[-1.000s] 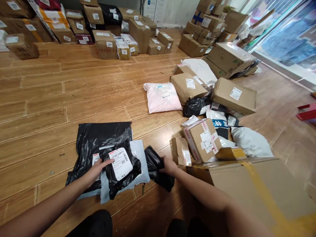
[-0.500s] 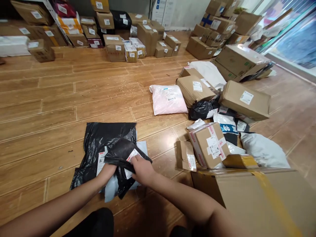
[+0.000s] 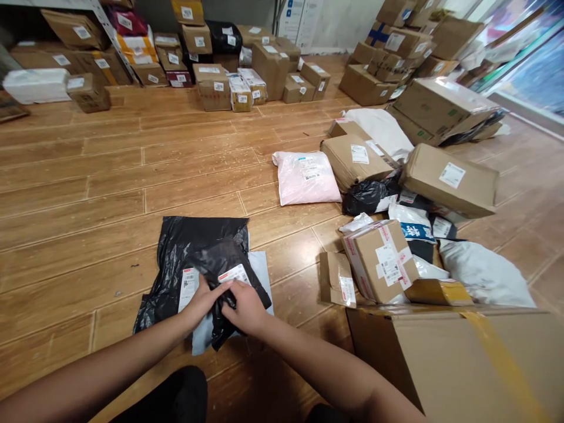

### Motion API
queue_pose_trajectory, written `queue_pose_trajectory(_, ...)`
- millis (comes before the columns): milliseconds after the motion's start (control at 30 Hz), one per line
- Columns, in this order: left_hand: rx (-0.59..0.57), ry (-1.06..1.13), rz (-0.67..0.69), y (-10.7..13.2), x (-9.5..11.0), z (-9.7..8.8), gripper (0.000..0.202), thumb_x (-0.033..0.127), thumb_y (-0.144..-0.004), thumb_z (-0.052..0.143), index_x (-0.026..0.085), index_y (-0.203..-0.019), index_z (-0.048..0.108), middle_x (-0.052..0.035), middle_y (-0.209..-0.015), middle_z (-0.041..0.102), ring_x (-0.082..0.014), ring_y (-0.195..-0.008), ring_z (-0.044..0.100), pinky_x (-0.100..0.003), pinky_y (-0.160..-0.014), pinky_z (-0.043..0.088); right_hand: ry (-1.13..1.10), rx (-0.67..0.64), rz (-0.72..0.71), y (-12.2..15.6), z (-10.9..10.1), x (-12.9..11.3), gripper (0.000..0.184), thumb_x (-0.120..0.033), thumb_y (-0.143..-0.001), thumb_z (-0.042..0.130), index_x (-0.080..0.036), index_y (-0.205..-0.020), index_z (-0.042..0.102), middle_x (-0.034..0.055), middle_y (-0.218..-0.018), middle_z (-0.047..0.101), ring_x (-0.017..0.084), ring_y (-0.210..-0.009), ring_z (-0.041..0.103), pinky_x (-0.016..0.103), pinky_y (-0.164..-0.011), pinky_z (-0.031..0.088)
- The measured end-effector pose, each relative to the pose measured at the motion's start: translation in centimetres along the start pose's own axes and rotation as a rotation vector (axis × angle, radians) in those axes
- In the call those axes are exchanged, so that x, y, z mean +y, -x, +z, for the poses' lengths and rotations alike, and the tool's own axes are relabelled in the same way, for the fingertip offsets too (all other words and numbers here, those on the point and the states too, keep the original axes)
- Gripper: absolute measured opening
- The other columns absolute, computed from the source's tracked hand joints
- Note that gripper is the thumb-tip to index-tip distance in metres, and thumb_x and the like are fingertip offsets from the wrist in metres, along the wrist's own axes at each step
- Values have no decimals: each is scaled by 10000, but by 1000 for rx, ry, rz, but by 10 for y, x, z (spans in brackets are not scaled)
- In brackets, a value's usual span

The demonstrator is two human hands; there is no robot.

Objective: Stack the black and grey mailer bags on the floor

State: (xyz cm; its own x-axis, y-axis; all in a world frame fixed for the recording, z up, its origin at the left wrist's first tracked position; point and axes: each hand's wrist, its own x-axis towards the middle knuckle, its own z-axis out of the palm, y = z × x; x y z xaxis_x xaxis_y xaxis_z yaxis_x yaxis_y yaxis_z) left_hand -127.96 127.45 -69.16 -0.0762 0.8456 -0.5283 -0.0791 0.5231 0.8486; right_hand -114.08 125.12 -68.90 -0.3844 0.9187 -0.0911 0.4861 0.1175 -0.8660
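Observation:
A small black plastic mailer bag (image 3: 224, 257) with a white shipping label (image 3: 235, 274) is gripped by both of my hands at its near edge. My left hand (image 3: 205, 298) is closed at the left side, its thumb reaching toward the other hand. Beside the label, my right hand (image 3: 244, 305) pinches the bag with curled fingers. Under them, a larger black mailer bag (image 3: 180, 241) lies flat on the wooden floor, its own label (image 3: 188, 288) partly showing. A pale grey mailer bag (image 3: 261, 269) sticks out beneath the black ones.
To the right, a pile holds a pink mailer bag (image 3: 306, 179), a taped carton (image 3: 381, 258), a small box (image 3: 337, 279) and white bags. A large carton (image 3: 440, 358) stands near my right arm. Labelled boxes (image 3: 211, 88) line the far wall.
My hands have come closer together on the small black bag, and its label lies flatter. The whole scene has shifted slightly to the right in view.

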Motion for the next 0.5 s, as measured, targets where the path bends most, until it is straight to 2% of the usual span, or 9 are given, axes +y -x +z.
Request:
queue_pose_trajectory(33, 20, -37, -29, 1, 4, 1, 787, 450, -514, 837, 171, -1188, 543, -125, -1300, 596, -287, -1236, 536, -394, -1132, 360, -55, -27, -45, 0, 2, -4, 184, -205, -776, 620, -171, -957, 614, 48, -879, 634, 184, -835, 578, 301, -810, 481)
queue_pose_trajectory(100, 11, -34, -192, 1, 13, -3, 672, 395, -503, 820, 134, -1083, 603, -131, -1118, 684, -281, -1009, 649, -388, -977, 492, -169, -4, -132, 3, 1, -4, 181, -310, -845, 598, -185, -972, 634, 47, -887, 655, 176, -849, 596, 297, -831, 485)
queue_pose_trajectory(167, -2, -19, -344, -1, 23, -14, 594, 378, -480, 808, 113, -984, 637, -121, -917, 724, -261, -812, 676, -362, -816, 549, -214, 185, -125, 8, -7, 8, 241, -358, -906, 512, -202, -1051, 625, 73, -1004, 661, 189, -966, 594, 334, -920, 467)
queue_pose_trajectory(200, 5, -30, -377, -2, 27, -22, 575, 357, -457, 811, 114, -951, 645, -108, -837, 727, -253, -753, 673, -348, -757, 555, -208, 311, -33, 9, -12, 19, 264, -354, -904, 497, -204, -1092, 607, 92, -1083, 645, 206, -1047, 572, 368, -982, 441)
queue_pose_trajectory(267, 26, -61, -394, -3, 32, -38, 555, 325, -416, 819, 132, -908, 649, -81, -728, 718, -243, -670, 660, -332, -668, 550, -182, 486, 288, 11, -21, 47, 338, -361, -821, 574, -179, -1105, 580, 143, -1186, 595, 274, -1178, 503, 456, -1079, 362)
queue_pose_trajectory(300, 24, -73, -410, -2, 33, -46, 545, 322, -402, 822, 140, -886, 650, -74, -699, 714, -240, -650, 656, -328, -643, 547, -191, 502, 466, 11, -24, 61, 409, -372, -748, 636, -157, -1090, 574, 176, -1210, 579, 319, -1219, 474, 499, -1106, 324)
queue_pose_trajectory(333, 10, -77, -436, -1, 33, -51, 536, 328, -393, 824, 145, -866, 652, -74, -689, 715, -239, -645, 655, -326, -636, 547, -215, 482, 586, 10, -25, 74, 471, -391, -684, 679, -131, -1063, 575, 210, -1191, 583, 363, -1212, 481, 537, -1098, 323)
queue_pose_trajectory(400, -65, -80, -496, 3, 30, -55, 518, 355, -391, 820, 137, -835, 666, -95, -713, 726, -244, -678, 667, -323, -660, 554, -295, 400, 693, 10, -22, 93, 565, -453, -602, 720, -111, -1027, 574, 240, -1128, 616, 399, -1140, 543, 550, -1040, 390)
queue_pose_trajectory(500, -194, -122, -503, 7, 21, -48, 460, 342, -410, 783, 128, -807, 694, -106, -756, 741, -240, -736, 683, -294, -694, 550, -406, 354, 678, 13, -10, 100, 696, -642, -601, 654, -127, -1060, 564, 220, -1149, 638, 357, -1112, 588, 479, -1000, 452)
